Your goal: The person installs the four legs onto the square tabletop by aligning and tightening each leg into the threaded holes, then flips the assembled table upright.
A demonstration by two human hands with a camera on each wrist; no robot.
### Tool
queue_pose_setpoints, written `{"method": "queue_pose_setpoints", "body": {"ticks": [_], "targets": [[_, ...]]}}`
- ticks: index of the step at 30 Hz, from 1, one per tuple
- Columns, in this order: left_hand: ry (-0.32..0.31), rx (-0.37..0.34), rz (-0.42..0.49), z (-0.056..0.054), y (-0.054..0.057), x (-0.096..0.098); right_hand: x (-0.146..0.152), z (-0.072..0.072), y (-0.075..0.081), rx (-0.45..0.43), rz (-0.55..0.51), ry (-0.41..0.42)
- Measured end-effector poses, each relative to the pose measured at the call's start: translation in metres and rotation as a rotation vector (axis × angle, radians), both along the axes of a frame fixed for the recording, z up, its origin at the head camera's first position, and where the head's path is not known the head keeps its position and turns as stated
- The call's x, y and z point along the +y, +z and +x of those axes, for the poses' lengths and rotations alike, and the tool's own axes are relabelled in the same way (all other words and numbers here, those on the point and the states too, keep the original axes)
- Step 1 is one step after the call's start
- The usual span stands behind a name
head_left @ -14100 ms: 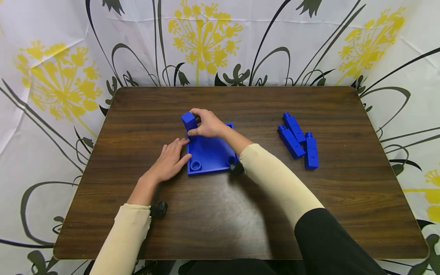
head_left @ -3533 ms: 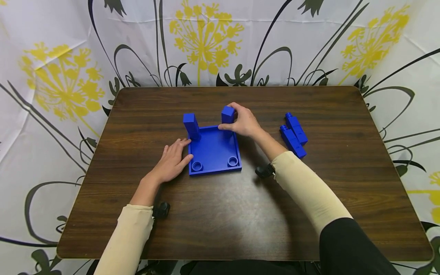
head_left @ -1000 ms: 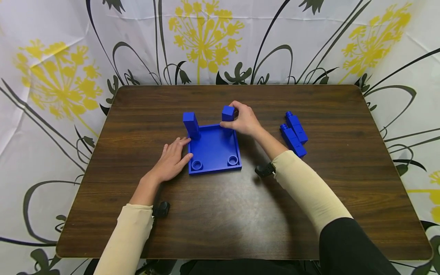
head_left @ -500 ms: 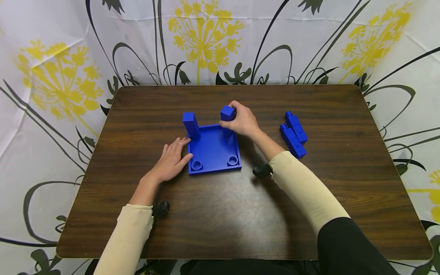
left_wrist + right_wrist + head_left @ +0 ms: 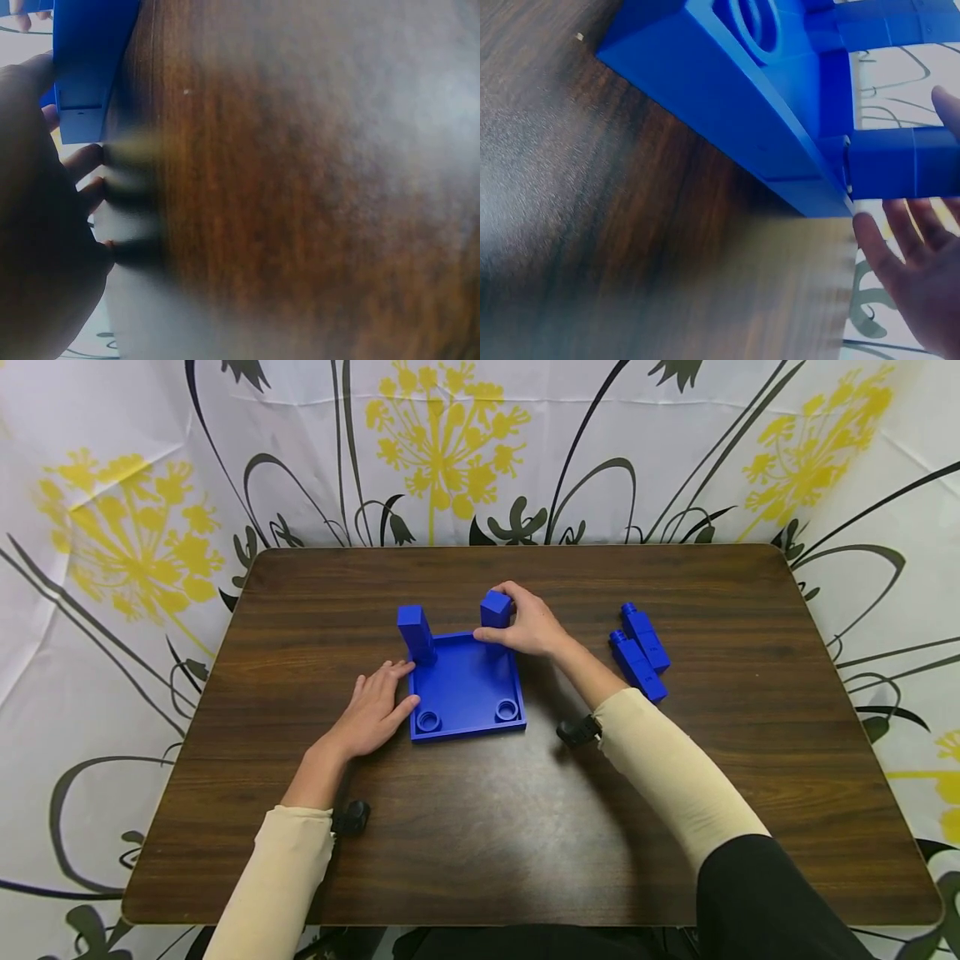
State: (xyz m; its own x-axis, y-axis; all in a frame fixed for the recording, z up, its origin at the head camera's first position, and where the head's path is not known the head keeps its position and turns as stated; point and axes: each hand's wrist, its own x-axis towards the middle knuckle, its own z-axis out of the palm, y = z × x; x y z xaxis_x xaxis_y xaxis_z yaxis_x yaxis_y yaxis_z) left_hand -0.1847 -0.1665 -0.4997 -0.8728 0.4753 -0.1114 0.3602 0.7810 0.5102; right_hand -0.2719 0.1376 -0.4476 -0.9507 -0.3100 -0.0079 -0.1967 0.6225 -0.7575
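In the head view a shallow square blue tray-like piece (image 5: 467, 689) lies mid-table, its raised rim facing up. One square blue leg (image 5: 416, 631) stands upright in its back left corner. A second blue leg (image 5: 495, 608) stands at the back right corner, and my right hand (image 5: 528, 625) grips it near the top between thumb and fingers. The right wrist view shows that leg (image 5: 885, 163) down at its round socket. My left hand (image 5: 367, 714) lies flat with spread fingers, fingertips and thumb against the tray's left side. Round sockets (image 5: 428, 721) show in both front corners.
Two loose blue legs (image 5: 637, 667) with round threaded-looking ends lie side by side to the right, beyond my right forearm. The brown wooden table (image 5: 480, 843) reaches back to a flower-patterned curtain (image 5: 300, 443).
Earlier my right hand held the back left leg, with three loose legs lying right. One now stands back right in my right hand, turning slightly over the last second. My left hand stays put.
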Motion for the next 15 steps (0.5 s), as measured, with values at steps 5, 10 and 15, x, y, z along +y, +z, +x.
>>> {"method": "queue_pose_setpoints", "body": {"ticks": [5, 10, 15], "targets": [[0.001, -0.001, 0.005, 0.001, 0.001, 0.0, 0.008, -0.004, 0.001, -0.068, -0.144, 0.148], [0.003, -0.003, 0.001, 0.0, 0.001, 0.0, 0.012, -0.006, 0.0, -0.12, -0.282, 0.264], [0.001, 0.001, 0.003, 0.0, 0.0, 0.0, 0.012, -0.008, 0.0, -0.116, -0.293, 0.302]]}}
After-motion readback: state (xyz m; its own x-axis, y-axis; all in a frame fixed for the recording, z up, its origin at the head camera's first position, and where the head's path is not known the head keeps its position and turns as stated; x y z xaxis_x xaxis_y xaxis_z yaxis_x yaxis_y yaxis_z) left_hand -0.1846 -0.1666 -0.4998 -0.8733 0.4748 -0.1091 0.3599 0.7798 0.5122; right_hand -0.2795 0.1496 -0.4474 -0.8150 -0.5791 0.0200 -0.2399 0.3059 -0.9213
